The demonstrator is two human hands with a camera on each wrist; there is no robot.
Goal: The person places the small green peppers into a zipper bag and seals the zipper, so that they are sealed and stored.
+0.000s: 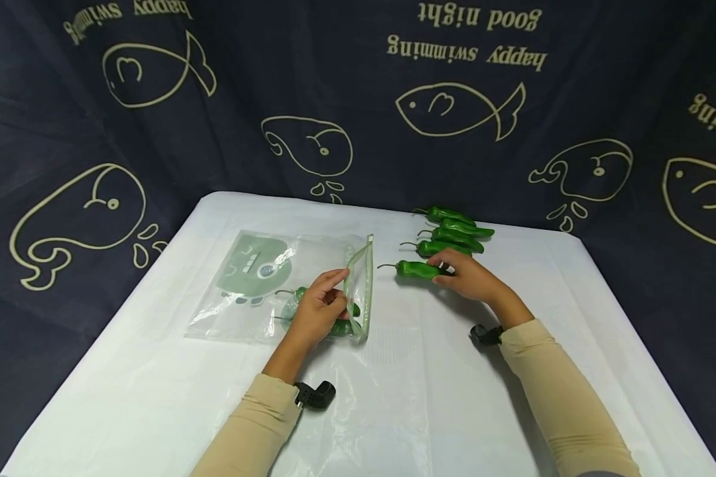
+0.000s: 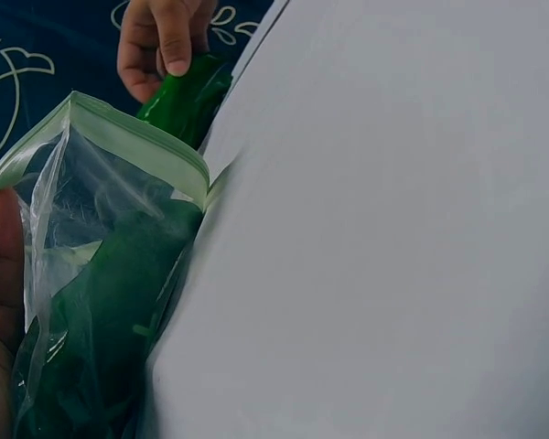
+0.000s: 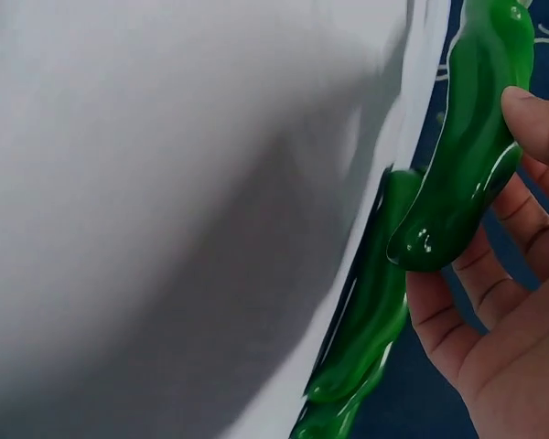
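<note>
A clear zip bag (image 1: 313, 248) with a pale green zip edge and a printed green animal lies flat, its mouth facing right. My left hand (image 1: 316, 311) grips the bag's edge at the mouth, which stands apart; the left wrist view shows the thumb on the green zip band (image 2: 137, 142). Inside the bag are green peppers (image 1: 341, 327), partly hidden by that hand. To the right of the mouth, my right hand (image 1: 471, 278) pinches a green chili pepper (image 1: 416, 269) by its tip end, stem pointing left. In the right wrist view the thumb and fingers hold this pepper (image 3: 467, 146).
Several more green peppers (image 1: 450, 233) lie in a column behind the right hand, near the far edge of the white-covered table (image 1: 483, 411). A dark cloth (image 1: 358, 73) with fish drawings hangs behind. Black cameras (image 1: 317, 395) are strapped to both wrists.
</note>
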